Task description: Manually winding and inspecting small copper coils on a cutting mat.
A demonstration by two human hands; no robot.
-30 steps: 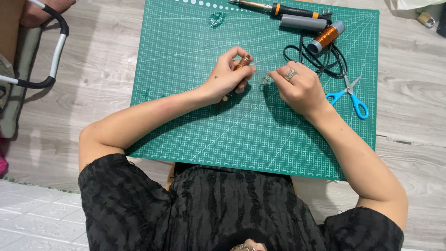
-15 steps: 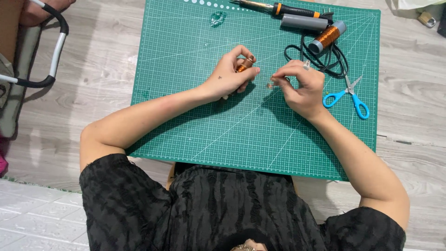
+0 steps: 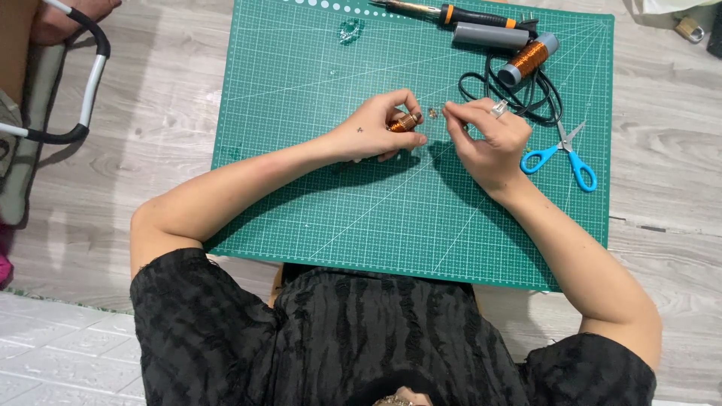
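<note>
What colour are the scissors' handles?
Bright blue; the scissors lie on the green mat, seen in the head view.

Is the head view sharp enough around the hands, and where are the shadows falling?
Head view: evenly lit, no glare on the green cutting mat; left hand and right hand sharp, casting soft shadows below them; the tiny piece between the fingertips is too small to identify.

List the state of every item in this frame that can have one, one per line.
Left hand: grip closed on a small copper wire spool.
Right hand: fingertips pinched together, whatever they hold is too small to tell.
Scissors: blades slightly open, lying flat on the green mat.
Larger copper spool: on its side, untouched.
Soldering iron: lying at the mat's top edge.
Black cord: loosely coiled.
</note>
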